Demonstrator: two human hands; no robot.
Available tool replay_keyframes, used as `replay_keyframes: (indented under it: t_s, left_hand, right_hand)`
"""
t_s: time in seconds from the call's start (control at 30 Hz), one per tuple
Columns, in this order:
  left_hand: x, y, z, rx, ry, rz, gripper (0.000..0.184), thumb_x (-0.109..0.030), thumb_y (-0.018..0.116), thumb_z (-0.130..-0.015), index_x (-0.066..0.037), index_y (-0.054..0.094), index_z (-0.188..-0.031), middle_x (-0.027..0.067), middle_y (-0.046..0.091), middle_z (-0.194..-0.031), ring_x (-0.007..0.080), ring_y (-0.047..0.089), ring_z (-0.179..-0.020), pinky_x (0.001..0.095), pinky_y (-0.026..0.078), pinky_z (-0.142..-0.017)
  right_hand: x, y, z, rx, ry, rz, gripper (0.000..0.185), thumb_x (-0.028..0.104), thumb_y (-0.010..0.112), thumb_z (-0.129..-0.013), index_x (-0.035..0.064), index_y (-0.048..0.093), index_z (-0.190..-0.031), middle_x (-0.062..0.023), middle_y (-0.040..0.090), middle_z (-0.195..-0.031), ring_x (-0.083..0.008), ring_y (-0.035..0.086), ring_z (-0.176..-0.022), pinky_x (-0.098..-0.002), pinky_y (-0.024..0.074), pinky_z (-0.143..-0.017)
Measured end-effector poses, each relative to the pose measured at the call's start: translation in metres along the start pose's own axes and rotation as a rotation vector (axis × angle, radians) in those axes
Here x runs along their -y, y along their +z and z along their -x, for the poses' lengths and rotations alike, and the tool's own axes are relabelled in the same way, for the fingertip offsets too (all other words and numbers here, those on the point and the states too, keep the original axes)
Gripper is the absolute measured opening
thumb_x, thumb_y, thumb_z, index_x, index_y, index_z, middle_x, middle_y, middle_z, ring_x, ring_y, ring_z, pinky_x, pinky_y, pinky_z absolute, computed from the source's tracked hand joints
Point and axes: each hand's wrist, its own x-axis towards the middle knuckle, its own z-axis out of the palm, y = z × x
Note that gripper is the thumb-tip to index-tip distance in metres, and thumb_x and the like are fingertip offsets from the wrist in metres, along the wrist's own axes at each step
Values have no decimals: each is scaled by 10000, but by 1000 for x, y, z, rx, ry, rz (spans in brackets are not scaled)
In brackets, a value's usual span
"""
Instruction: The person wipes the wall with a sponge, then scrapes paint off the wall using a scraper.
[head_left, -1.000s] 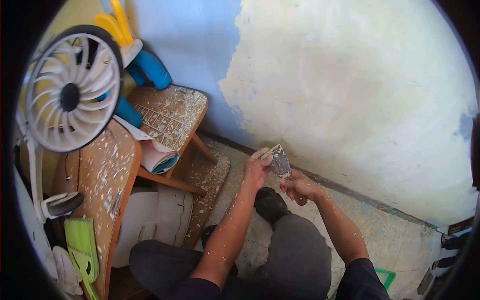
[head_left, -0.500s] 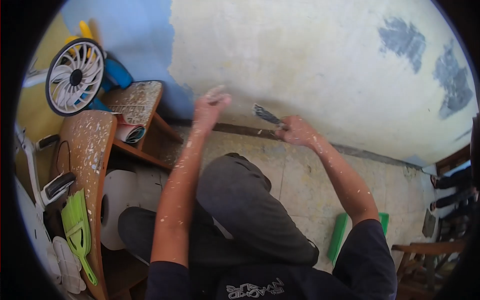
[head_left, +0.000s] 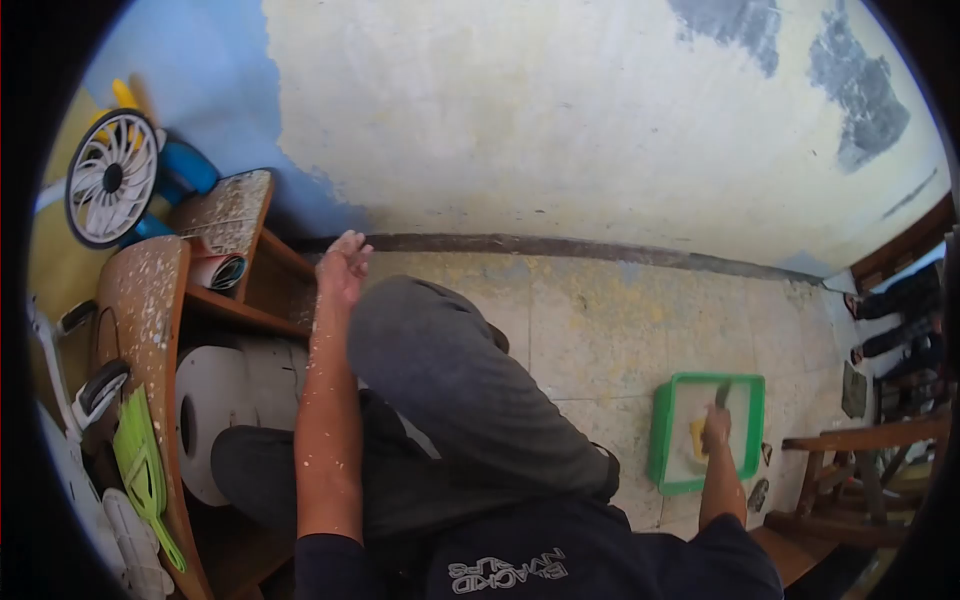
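Note:
My left hand [head_left: 343, 268] is raised beside my bent knee, below the wall; its fingers are loosely apart and nothing shows in them. My right hand [head_left: 714, 430] reaches down into a green rectangular basin [head_left: 660, 440] on the floor at the right. It grips a scraper [head_left: 722, 392], whose dark blade points away from me. A yellow thing, perhaps a sponge [head_left: 697, 442], lies in the basin against that hand, partly covered by it. Pale flecks dot my left forearm.
Ahead is a scraped wall [head_left: 520, 130] with blue paint and grey patches. At left stand a flake-covered wooden desk [head_left: 150, 290], a white-spoked wheel [head_left: 112, 178] and a green brush [head_left: 145, 465]. A wooden chair [head_left: 860, 440] and another person's legs [head_left: 900, 310] are at right.
My right hand has moved with the scraper from near the wall down into the green basin. My left hand has lowered slightly and its fingers have loosened. The view has shifted right.

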Motion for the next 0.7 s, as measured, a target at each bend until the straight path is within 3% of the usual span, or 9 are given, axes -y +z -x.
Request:
replay_keyframes:
  t_s: [0.03, 0.13, 0.2, 0.3, 0.37, 0.5, 0.57, 0.63, 0.7]
  left_hand:
    - [2, -5, -2, 28, 1, 12, 361, -188, 626, -899, -73, 557, -1234, 45, 653, -1105, 181, 641, -881, 264, 435, -624]
    - [12, -11, -8, 3, -2, -24, 376, -142, 619, -875, -79, 544, -1239, 44, 657, -1086, 186, 638, -863, 262, 435, -600]
    - [15, -13, 0, 7, -39, -41, 368, -130, 611, -869, -97, 545, -1229, 35, 659, -1075, 179, 638, -824, 249, 424, -560]
    - [32, -27, -7, -83, -66, -23, 328, -138, 600, -876, -119, 558, -1201, 22, 665, -1055, 163, 640, -789, 241, 410, -533]
    - [38, -29, -3, -156, -108, -33, 302, -142, 582, -886, -130, 565, -1188, 29, 674, -1024, 153, 644, -781, 239, 405, -528]
    - [55, -39, -6, -166, -123, -29, 273, -141, 566, -891, -128, 581, -1164, 32, 680, -985, 151, 649, -759, 242, 402, -514]
    - [61, -44, -7, -145, -116, -68, 253, -135, 569, -882, -124, 600, -1133, 30, 682, -960, 152, 653, -730, 243, 399, -501]
    - [61, -43, -3, -169, -105, -100, 246, -132, 571, -876, -123, 607, -1119, 26, 681, -953, 152, 655, -721, 243, 399, -500]
    - [62, -43, 0, -185, -103, -138, 239, -128, 573, -870, -123, 614, -1105, 23, 681, -947, 152, 656, -711, 243, 399, -500]
  right_hand:
    - [-120, 34, -91, -61, -69, 54, 317, 230, 483, -863, -47, 633, -832, -219, 627, -675, -320, 638, -541, -439, 505, -479]
    - [-157, 48, -69, -5, 319, 228, 279, 192, 538, -814, -56, 649, -878, -270, 669, -896, -408, 684, -752, -474, 556, -594]
    - [-170, 51, -56, 73, -46, 584, 310, 190, 532, -808, -65, 655, -935, -289, 659, -959, -409, 678, -841, -462, 563, -720]
    - [-101, 48, -17, 138, 102, 541, 354, 211, 527, -809, -56, 658, -1001, -278, 649, -1035, -400, 657, -947, -448, 538, -824]
    - [-132, 65, -72, 618, -342, 1256, 369, 204, 554, -834, -3, 610, -1134, -236, 635, -1119, -366, 646, -1000, -393, 533, -843]
    - [-99, 84, -58, 211, -347, 950, 370, 297, 516, -830, 4, 682, -982, -233, 651, -1073, -351, 650, -989, -432, 513, -867]
    - [-93, 92, -71, 369, -470, 1148, 426, 311, 542, -831, -2, 611, -1112, -244, 630, -1114, -374, 623, -1039, -454, 485, -910]
    - [-95, 95, -75, 160, -204, 570, 547, 296, 570, -831, -8, 466, -1273, -269, 601, -1154, -421, 598, -1061, -475, 470, -927]
    - [-124, 114, -92, 93, -314, 678, 608, 291, 592, -826, -3, 394, -1320, -282, 589, -1167, -435, 587, -1071, -482, 465, -930]
